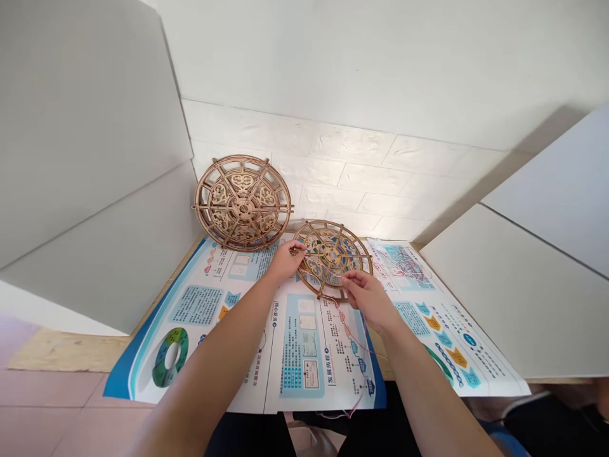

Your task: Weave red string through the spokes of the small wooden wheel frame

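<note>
A round wooden lattice wheel (332, 255) with spokes and scroll cut-outs lies low in front of me, tilted toward the wall. My left hand (286, 259) is closed at its left rim, fingertips pinched there. Over the wheel's lower right part, my right hand (365, 297) pinches a thin pale thread that crosses the spokes. A red and white thread (349, 331) trails from beneath the right hand toward the front edge. What lies between my left fingertips is partly hidden.
A second wooden lattice wheel (243, 204) leans against the white brick-patterned wall (364, 174) at left. Printed poster sheets (254, 374) cover the table. Tangled red thread (412, 270) lies at right. Grey panels (157, 241) stand on both sides.
</note>
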The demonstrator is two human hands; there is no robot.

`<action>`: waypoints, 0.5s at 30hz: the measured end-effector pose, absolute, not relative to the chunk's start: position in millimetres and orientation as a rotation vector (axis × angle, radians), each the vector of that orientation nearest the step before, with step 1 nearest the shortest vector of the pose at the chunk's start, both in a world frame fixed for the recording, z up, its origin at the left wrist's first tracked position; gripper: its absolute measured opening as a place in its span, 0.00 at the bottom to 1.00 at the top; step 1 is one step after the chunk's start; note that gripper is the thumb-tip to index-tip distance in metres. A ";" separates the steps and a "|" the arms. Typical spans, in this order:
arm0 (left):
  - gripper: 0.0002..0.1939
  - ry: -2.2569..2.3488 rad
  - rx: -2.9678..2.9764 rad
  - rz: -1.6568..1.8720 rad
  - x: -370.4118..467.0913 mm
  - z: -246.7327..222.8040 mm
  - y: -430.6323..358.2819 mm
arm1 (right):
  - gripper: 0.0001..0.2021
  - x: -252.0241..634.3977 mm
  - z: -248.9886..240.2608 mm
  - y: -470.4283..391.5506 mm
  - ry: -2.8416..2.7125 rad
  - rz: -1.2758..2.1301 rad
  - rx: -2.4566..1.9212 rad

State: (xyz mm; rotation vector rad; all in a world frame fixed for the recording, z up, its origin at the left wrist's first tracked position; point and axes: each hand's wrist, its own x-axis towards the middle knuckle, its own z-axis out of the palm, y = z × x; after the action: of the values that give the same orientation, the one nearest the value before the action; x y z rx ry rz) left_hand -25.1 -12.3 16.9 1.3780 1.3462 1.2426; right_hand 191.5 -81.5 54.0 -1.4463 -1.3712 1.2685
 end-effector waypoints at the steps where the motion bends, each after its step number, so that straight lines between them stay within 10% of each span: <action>1: 0.04 1.345 1.382 1.248 -25.4 16.9 -12.1 | 0.17 190.9 52.8 -80.9 -1.440 1.196 -1.497; 15: 0.04 1.365 1.421 1.191 -29.5 22.1 -15.7 | 0.12 172.2 34.0 -89.5 -1.885 0.750 -1.728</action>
State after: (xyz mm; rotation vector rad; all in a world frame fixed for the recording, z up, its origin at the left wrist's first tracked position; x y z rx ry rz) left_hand -29.5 -15.7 22.1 1.4213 1.3652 1.1909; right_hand 172.2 -89.5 34.0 -1.7285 -1.8848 0.7501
